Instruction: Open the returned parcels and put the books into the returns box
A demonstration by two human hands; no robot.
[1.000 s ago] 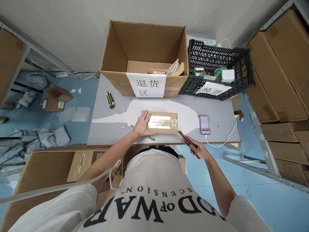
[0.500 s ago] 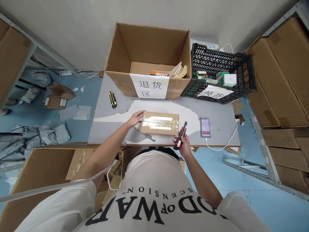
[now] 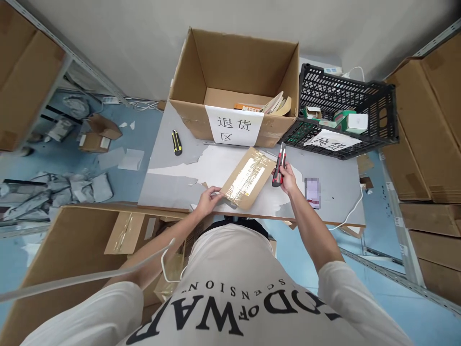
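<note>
A small taped cardboard box (image 3: pixel 248 178) lies at a slant over the white paper on the table. My left hand (image 3: pixel 209 199) grips its near left corner. In my right hand (image 3: pixel 287 177) is a red and black box cutter (image 3: pixel 279 166), its blade pointing away from me. The cutter is beside the far right end of the box; whether it touches the box I cannot tell. Shiny clear tape and a white label run along the top of the box.
At the back stand a large open carton (image 3: pixel 187 113) with a paper sign and a black crate (image 3: pixel 387 120) holding small boxes. A yellow and black cutter (image 3: pixel 176 142) lies on the left, a phone (image 3: pixel 312 193) on the right. Below left is a big open carton (image 3: pixel 79 235).
The box has turned from level to slanted, its right end swinging away from me. My right hand has moved forward with the cutter; my left hand has come nearer my body. The view has shifted slightly.
</note>
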